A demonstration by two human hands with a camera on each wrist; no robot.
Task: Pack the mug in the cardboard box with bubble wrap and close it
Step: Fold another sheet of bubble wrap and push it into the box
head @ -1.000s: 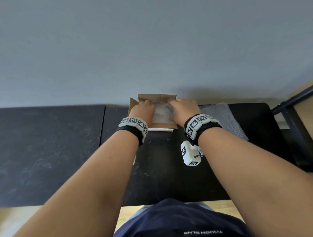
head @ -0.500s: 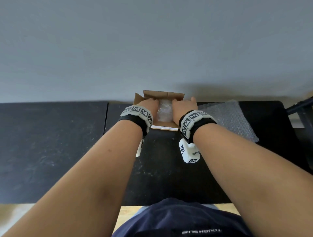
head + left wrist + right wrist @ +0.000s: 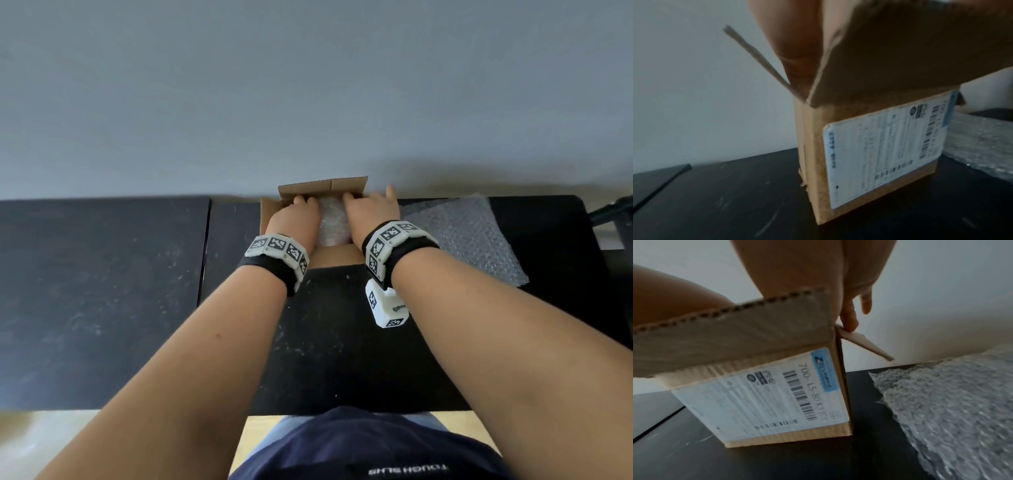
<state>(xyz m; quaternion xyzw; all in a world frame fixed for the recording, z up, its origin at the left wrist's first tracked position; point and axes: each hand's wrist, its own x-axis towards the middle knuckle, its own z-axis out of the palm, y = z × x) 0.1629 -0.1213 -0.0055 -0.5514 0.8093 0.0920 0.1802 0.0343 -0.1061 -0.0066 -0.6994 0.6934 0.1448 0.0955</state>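
Note:
The cardboard box (image 3: 322, 186) stands open near the table's far edge, with a white shipping label (image 3: 760, 402) on its near side. Inside it sits the mug, bundled in bubble wrap (image 3: 334, 224). My left hand (image 3: 294, 216) reaches into the box on the bundle's left; the near flap (image 3: 900, 48) hides its fingers. On the bundle's right is my right hand (image 3: 371, 212), its inner fingers dipping into the box. One of its outer fingers (image 3: 847, 321) touches the right flap (image 3: 865, 345) and the little finger sticks out straight.
A loose sheet of bubble wrap (image 3: 462, 236) lies on the black table (image 3: 342, 342) just right of the box. A second dark tabletop (image 3: 102, 291) adjoins on the left. The grey wall runs right behind the box. A black frame (image 3: 613, 212) shows at the right edge.
Both hands have slid off the top of the wrapped bundle to its left and right sides and reach further towards the far flap. More of the bundle shows between them.

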